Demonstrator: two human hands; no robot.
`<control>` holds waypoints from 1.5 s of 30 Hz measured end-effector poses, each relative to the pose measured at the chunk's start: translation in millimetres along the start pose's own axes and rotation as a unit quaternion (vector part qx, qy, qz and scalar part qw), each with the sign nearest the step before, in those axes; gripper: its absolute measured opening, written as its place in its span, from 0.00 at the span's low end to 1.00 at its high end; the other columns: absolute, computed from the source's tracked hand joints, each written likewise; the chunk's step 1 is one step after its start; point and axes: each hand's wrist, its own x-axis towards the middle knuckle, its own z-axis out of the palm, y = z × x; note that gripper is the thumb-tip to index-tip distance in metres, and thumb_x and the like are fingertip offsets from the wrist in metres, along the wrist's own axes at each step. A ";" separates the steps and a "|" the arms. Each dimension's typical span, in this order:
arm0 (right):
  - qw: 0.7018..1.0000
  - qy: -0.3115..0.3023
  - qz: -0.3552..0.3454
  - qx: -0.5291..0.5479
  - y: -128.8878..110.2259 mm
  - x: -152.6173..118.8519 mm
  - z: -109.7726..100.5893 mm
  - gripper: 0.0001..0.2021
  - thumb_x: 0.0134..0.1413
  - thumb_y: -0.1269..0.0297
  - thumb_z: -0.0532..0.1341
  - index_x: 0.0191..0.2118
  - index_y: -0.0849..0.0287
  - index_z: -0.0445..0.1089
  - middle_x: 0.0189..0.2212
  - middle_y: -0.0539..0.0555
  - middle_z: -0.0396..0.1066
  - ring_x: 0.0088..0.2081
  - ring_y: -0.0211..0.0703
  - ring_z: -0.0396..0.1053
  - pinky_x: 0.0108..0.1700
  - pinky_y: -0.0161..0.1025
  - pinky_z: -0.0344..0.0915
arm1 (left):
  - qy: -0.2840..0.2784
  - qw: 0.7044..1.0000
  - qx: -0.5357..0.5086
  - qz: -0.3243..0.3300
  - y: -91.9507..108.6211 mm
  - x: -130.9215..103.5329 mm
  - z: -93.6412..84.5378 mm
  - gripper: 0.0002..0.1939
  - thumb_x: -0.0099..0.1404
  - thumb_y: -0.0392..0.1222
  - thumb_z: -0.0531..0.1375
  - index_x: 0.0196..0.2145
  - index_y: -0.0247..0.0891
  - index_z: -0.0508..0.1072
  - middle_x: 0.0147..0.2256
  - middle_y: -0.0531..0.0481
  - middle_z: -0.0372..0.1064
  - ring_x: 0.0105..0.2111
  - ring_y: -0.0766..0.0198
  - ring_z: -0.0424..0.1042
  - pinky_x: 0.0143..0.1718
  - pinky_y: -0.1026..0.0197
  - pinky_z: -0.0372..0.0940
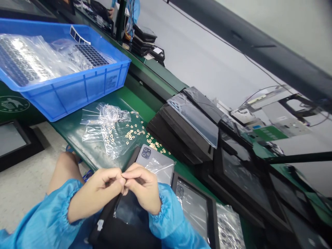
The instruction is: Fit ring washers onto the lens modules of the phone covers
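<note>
My left hand and my right hand meet fingertip to fingertip, both pinched closed. Whatever lies between the fingertips is hidden or too small to make out. Below them is a dark panel in clear film, set in a black foam frame. Just beyond the right hand lies a grey phone-back panel with a camera cluster, partly wrapped in film. Small gold ring-shaped pieces are scattered on the green table, near and under a crumpled clear plastic bag.
At left stands a blue bin holding bagged round black parts. Black foam frames are stacked to the right, topped by film-covered panels. Another framed panel lies near my right sleeve. A person in blue is at the far end.
</note>
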 end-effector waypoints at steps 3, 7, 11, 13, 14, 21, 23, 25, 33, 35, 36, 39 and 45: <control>1.000 0.012 -0.015 0.000 2.2 -0.8 2.1 0.05 0.51 0.67 0.70 0.36 0.52 0.79 0.29 0.49 0.72 0.21 0.33 0.73 0.22 0.30 0.72 | -0.020 0.999 -0.026 -0.016 -2.5 1.1 0.0 0.15 0.65 0.44 0.53 0.22 0.37 0.68 0.17 0.57 0.60 0.19 0.72 0.55 0.21 0.69 0.53; 0.999 0.020 -0.046 -0.011 4.0 -2.6 5.7 0.08 0.51 0.70 0.69 0.37 0.50 0.79 0.29 0.49 0.73 0.20 0.32 0.73 0.22 0.30 0.72 | -0.021 0.997 -0.058 -0.038 -6.4 0.9 2.1 0.14 0.61 0.44 0.53 0.20 0.37 0.64 0.19 0.55 0.64 0.22 0.71 0.60 0.24 0.68 0.57; 0.997 0.030 -0.066 -0.037 3.9 -4.9 8.7 0.10 0.52 0.71 0.69 0.38 0.46 0.79 0.29 0.48 0.74 0.21 0.32 0.72 0.22 0.30 0.71 | -0.011 0.998 -0.058 -0.038 -7.8 1.2 4.1 0.14 0.60 0.43 0.52 0.19 0.38 0.61 0.19 0.55 0.64 0.22 0.70 0.61 0.24 0.68 0.57; 0.993 0.038 -0.091 -0.070 4.0 -5.9 10.3 0.10 0.52 0.70 0.68 0.38 0.46 0.79 0.28 0.49 0.74 0.23 0.33 0.72 0.25 0.30 0.71 | -0.005 0.998 -0.052 -0.033 -7.3 1.4 4.7 0.14 0.60 0.42 0.51 0.18 0.38 0.60 0.18 0.55 0.62 0.21 0.71 0.59 0.23 0.68 0.57; 0.990 0.045 -0.102 -0.087 4.4 -6.2 11.1 0.10 0.53 0.70 0.68 0.38 0.46 0.79 0.27 0.49 0.74 0.25 0.34 0.73 0.26 0.30 0.72 | -0.001 0.998 -0.047 -0.029 -6.9 1.5 5.1 0.14 0.60 0.42 0.51 0.18 0.38 0.60 0.17 0.56 0.61 0.21 0.71 0.59 0.23 0.69 0.56; 0.994 0.078 0.039 0.065 10.3 -4.8 14.2 0.09 0.51 0.56 0.69 0.33 0.55 0.76 0.25 0.47 0.69 0.18 0.29 0.63 0.19 0.29 0.64 | 0.136 0.977 0.066 0.151 -6.7 0.2 7.7 0.12 0.65 0.35 0.57 0.22 0.37 0.67 0.19 0.57 0.65 0.20 0.74 0.62 0.22 0.70 0.57; 0.984 0.054 0.096 0.143 9.8 -3.8 14.5 0.12 0.50 0.53 0.70 0.33 0.56 0.74 0.22 0.46 0.67 0.16 0.27 0.60 0.18 0.27 0.62 | 0.224 0.926 0.149 0.267 -9.1 0.0 6.0 0.05 0.64 0.33 0.61 0.30 0.39 0.72 0.25 0.56 0.69 0.25 0.72 0.67 0.27 0.69 0.63; 0.971 0.045 0.136 0.189 8.2 -3.4 15.2 0.14 0.47 0.53 0.71 0.33 0.57 0.73 0.19 0.44 0.64 0.16 0.27 0.58 0.17 0.26 0.60 | 0.267 0.883 0.221 0.317 -12.1 -0.2 3.3 0.03 0.63 0.34 0.63 0.35 0.41 0.74 0.31 0.53 0.70 0.32 0.69 0.69 0.33 0.65 0.66; 0.958 0.027 0.154 0.242 2.7 -6.6 19.2 0.14 0.47 0.54 0.72 0.32 0.58 0.70 0.18 0.42 0.63 0.15 0.25 0.54 0.15 0.24 0.59 | 0.259 0.846 0.295 0.360 -17.0 -2.1 -0.9 0.08 0.64 0.31 0.62 0.39 0.42 0.75 0.36 0.52 0.67 0.40 0.64 0.69 0.41 0.57 0.66; 0.959 0.022 0.145 0.241 2.4 -7.4 19.7 0.14 0.48 0.55 0.72 0.32 0.57 0.71 0.18 0.42 0.63 0.14 0.25 0.54 0.15 0.24 0.59 | 0.255 0.847 0.292 0.365 -17.0 -2.4 -0.1 0.08 0.64 0.31 0.61 0.39 0.42 0.75 0.35 0.52 0.68 0.40 0.65 0.69 0.41 0.57 0.66; 0.960 0.022 0.144 0.240 2.4 -7.7 19.9 0.14 0.48 0.55 0.71 0.32 0.57 0.71 0.19 0.42 0.62 0.14 0.25 0.54 0.15 0.24 0.59 | 0.257 0.845 0.292 0.367 -16.9 -2.4 0.3 0.08 0.65 0.31 0.61 0.38 0.43 0.75 0.34 0.52 0.68 0.39 0.65 0.70 0.41 0.57 0.66; 0.961 0.023 0.151 0.231 2.9 -9.2 20.5 0.15 0.48 0.53 0.71 0.32 0.57 0.71 0.19 0.42 0.62 0.15 0.25 0.54 0.16 0.24 0.61 | 0.273 0.838 0.292 0.372 -16.6 -2.2 0.8 0.07 0.65 0.34 0.60 0.37 0.45 0.75 0.31 0.54 0.69 0.37 0.65 0.71 0.40 0.58 0.67; 0.960 0.027 0.160 0.230 2.5 -11.3 21.9 0.15 0.48 0.52 0.71 0.32 0.57 0.70 0.19 0.42 0.61 0.16 0.26 0.52 0.17 0.25 0.63 | 0.270 0.811 0.343 0.390 -20.1 -3.1 -4.6 0.08 0.63 0.34 0.61 0.37 0.48 0.75 0.28 0.56 0.71 0.33 0.65 0.73 0.43 0.56 0.66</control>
